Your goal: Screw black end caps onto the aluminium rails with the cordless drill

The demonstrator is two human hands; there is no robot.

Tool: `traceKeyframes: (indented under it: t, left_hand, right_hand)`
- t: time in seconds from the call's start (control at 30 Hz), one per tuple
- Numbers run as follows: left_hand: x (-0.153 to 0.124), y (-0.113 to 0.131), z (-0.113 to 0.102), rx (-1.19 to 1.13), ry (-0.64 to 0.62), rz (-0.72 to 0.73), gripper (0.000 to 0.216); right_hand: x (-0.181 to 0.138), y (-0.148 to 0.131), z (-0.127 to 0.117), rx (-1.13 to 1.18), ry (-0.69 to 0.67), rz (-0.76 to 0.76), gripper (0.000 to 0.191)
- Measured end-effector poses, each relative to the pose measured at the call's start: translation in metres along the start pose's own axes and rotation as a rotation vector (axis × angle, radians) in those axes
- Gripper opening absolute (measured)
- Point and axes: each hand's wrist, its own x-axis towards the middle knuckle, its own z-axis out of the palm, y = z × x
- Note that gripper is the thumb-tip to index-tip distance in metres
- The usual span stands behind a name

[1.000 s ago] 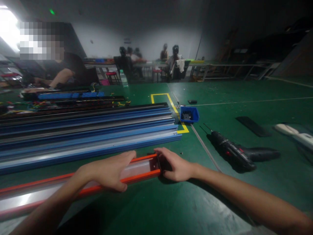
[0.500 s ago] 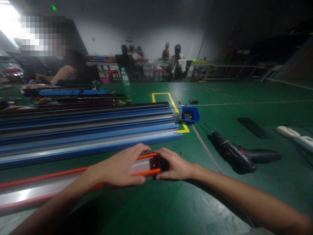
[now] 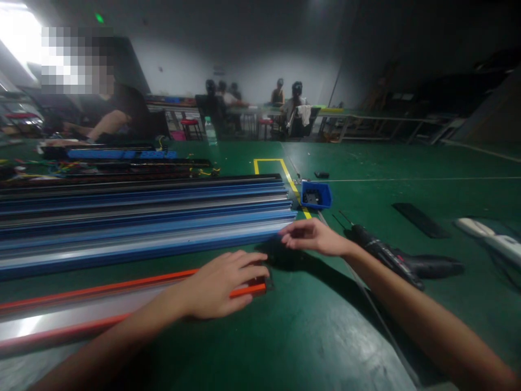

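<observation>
A long orange-edged rail [image 3: 122, 296] with a silvery middle lies on the green table near me, running left to right. My left hand [image 3: 222, 283] rests flat over its right end, fingers spread across the top. My right hand [image 3: 311, 237] hovers above the table beyond that end, close to the tips of the stacked blue rails [image 3: 146, 225]; its fingers are loosely curled and I see nothing in them. A small dark end piece [image 3: 268, 283] sits at the orange rail's tip.
A black cordless drill [image 3: 391, 258] lies to the right, a thin rod [image 3: 350, 260] beside it. A small blue bin [image 3: 315, 194] sits past the rails by yellow tape. A person sits at the far left; several people sit at a far table.
My right hand has left the orange rail's end and lifted away toward the blue rails. My left hand slid right along the rail to cover its end.
</observation>
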Motion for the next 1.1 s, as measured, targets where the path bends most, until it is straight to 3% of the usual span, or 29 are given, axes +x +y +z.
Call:
traceKeyframes:
  t: [0.13,0.2,0.23,0.3,0.5,0.73,1.1]
  left_hand:
    - [0.001,0.0,0.0,-0.026,0.007,-0.003,0.049]
    - [0.002,0.001,0.0,-0.032,0.007,-0.009,0.049]
    - [0.002,0.001,0.0,-0.032,0.005,-0.012,0.049]
    - [0.003,0.002,-0.001,-0.031,-0.001,-0.017,0.049]
    - [0.003,0.0,0.001,-0.028,0.0,-0.016,0.049]
    - [0.003,0.0,0.0,-0.03,-0.004,-0.015,0.05]
    - [0.002,-0.003,0.003,0.002,0.03,0.012,0.05]
  right_hand:
    - [0.005,-0.005,-0.074,-0.495,0.459,0.002,0.031]
    - [0.01,-0.002,-0.105,-0.911,0.563,0.117,0.031]
    - [0.014,0.0,-0.116,-1.087,0.548,0.181,0.033]
    - [0.023,0.004,-0.133,-1.224,0.521,0.235,0.034]
    - [0.057,0.02,-0.147,-1.413,0.381,0.333,0.033]
    - [0.073,0.035,-0.153,-1.501,0.275,0.383,0.031]
    - [0.085,0.035,-0.158,-1.513,0.135,0.411,0.03]
